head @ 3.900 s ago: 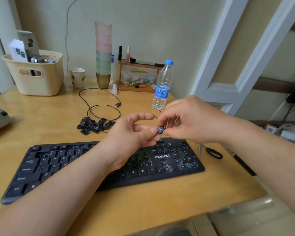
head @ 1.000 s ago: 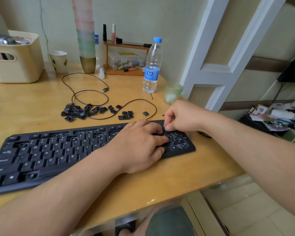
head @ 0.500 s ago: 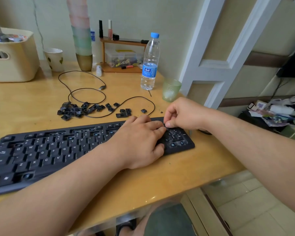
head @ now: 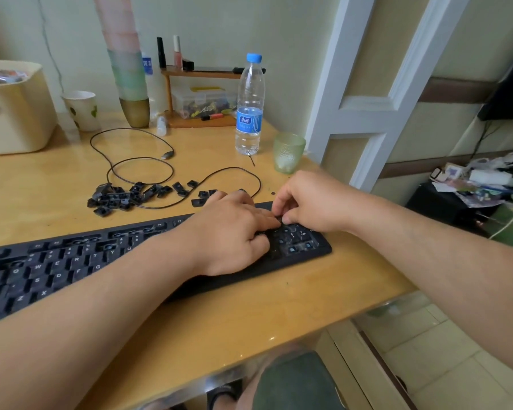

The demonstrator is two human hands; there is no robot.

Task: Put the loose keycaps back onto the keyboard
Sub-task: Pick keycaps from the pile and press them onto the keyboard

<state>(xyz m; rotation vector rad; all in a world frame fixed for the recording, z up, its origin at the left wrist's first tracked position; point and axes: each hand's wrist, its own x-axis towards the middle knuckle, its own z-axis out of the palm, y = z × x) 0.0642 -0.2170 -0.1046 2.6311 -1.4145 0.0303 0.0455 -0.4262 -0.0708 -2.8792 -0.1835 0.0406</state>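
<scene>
The keycap once held up between both hands has been brought down to the keyboard (head: 71,261); it is hidden under the curled right hand (head: 311,199), grip unclear; left hand (head: 234,229) rests flat; loose keycaps (head: 122,196) remain behind.

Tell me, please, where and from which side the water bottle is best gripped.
Grip the water bottle around its labelled middle, coming from the front left. It stands upright, and its round body narrows toward the blue cap. The green glass stands close on its right and the wooden shelf is behind it, so those sides look tighter.
</scene>
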